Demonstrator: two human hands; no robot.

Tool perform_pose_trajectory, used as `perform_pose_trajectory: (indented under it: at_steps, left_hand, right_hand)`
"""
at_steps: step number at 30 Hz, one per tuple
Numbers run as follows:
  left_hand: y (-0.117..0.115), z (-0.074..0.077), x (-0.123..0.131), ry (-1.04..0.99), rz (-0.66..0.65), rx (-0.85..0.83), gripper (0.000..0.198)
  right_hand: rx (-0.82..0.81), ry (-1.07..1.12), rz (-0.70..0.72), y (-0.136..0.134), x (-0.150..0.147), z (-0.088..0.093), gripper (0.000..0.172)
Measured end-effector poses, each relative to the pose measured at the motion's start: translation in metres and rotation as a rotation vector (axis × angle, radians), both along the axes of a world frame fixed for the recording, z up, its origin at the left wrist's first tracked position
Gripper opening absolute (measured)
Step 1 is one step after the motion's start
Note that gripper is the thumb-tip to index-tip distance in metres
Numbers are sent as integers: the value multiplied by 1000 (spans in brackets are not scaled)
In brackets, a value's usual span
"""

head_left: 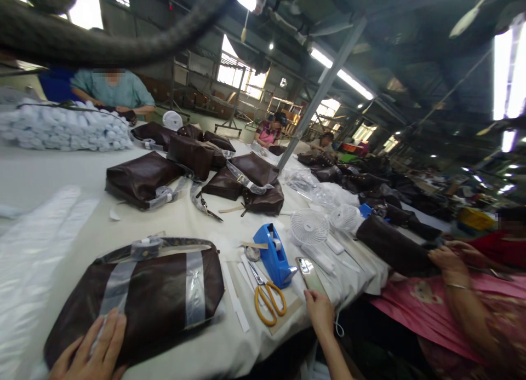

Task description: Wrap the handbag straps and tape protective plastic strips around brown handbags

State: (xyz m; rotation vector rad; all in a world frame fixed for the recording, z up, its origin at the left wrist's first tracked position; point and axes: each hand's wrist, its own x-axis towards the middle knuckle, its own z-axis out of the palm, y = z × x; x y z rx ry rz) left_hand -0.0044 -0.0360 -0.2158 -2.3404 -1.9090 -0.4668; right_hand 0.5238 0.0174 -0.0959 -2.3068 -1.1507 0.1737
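Observation:
A dark brown bag [156, 292] lies on the pale tabletop at the lower left, with two clear plastic strips across it and a wrapped strap along its top. My left hand [96, 344] rests on the bag's lower left part, its fingers spread over the leather and one strip. My right hand [320, 311] is at the table's front edge, fingers curled at the lower end of a phone [310, 273]. Between my hands are yellow-handled scissors [269, 306] and a blue tape dispenser [273, 257].
More brown bags [142, 177] lie across the middle. White rolls [66, 128] are piled at the back left. Two small white fans [309, 226] stand right of the dispenser. A person in pink [444, 303] works close on the right, and others sit farther back.

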Motion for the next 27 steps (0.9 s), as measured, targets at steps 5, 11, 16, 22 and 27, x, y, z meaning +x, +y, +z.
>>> perform_pose_trajectory:
  at_steps: [5, 11, 16, 22, 27]
  left_hand:
    - [6, 8, 8, -11, 20, 70, 69]
    - [10, 28, 12, 73, 80, 49, 69]
    - [9, 33, 15, 81, 90, 71, 61]
    - [12, 32, 16, 109, 121, 125, 51]
    - [12, 31, 17, 92, 134, 131, 51]
  right_hand:
    - [-40, -65, 253, 17, -28, 27, 38]
    - [-87, 89, 1172, 72, -189, 98, 27]
    - [-293, 189, 1774, 106, -326, 128, 19]
    - [-590, -388, 2111, 144, -425, 98, 17]
    - [-663, -668, 2079, 154, -471, 67, 18]
